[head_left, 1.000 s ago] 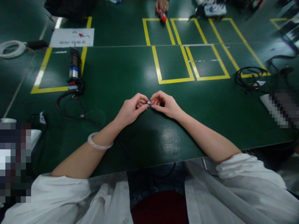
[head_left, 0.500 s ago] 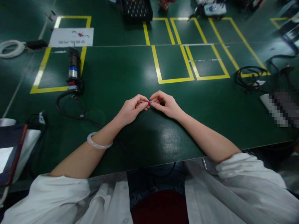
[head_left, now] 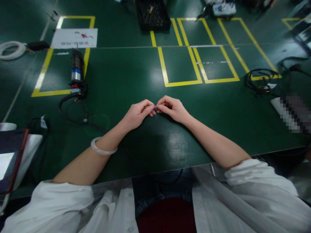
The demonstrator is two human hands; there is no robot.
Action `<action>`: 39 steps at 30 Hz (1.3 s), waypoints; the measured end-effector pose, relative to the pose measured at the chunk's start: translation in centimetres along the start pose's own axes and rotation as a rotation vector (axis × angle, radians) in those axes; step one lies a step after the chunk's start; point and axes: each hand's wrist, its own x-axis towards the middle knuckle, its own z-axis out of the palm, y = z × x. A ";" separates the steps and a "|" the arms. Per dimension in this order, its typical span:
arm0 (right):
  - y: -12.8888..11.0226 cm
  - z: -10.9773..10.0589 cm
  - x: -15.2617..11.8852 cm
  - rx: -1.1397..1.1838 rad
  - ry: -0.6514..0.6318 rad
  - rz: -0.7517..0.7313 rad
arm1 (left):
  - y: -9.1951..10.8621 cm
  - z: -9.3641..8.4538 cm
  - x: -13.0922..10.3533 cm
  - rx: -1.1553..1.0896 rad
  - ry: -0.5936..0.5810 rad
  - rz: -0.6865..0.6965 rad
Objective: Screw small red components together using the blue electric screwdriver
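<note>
A tiny red part (head_left: 155,106) with a silvery bit at its right end sits between my fingertips, over the middle of the green table (head_left: 136,74). My left hand (head_left: 139,112) pinches it from the left. From the right, my right hand (head_left: 173,108) pinches the silvery end between thumb and forefinger. The two hands nearly meet, and the part is too small to tell its kind. Left of my hands lies a black cylindrical tool (head_left: 77,66) with a blue and silver band, and a black cable (head_left: 63,114) curves from it toward my left forearm.
Yellow tape outlines (head_left: 183,84) mark the table. A black tray (head_left: 153,16) with small items lies at the far edge. A white card (head_left: 74,38) stands behind the tool. Coiled black cable (head_left: 261,79) lies at right, a tablet (head_left: 12,158) at near left.
The black tray at the back has moved right and nearer, over part of a yellow outline. My hands stay in place, with only slight finger shifts around the red part.
</note>
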 end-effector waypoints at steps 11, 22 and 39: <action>0.6 -0.1 0.4 -0.091 0.024 -0.100 | 0.5 0.1 0.1 0.080 0.102 0.012; 0.1 -0.2 0.3 -0.172 0.024 -0.087 | 0.9 0.0 0.1 0.106 0.075 0.010; 0.2 -0.2 0.3 -0.183 0.020 -0.045 | -7.9 -20.1 -3.5 0.818 0.678 -0.360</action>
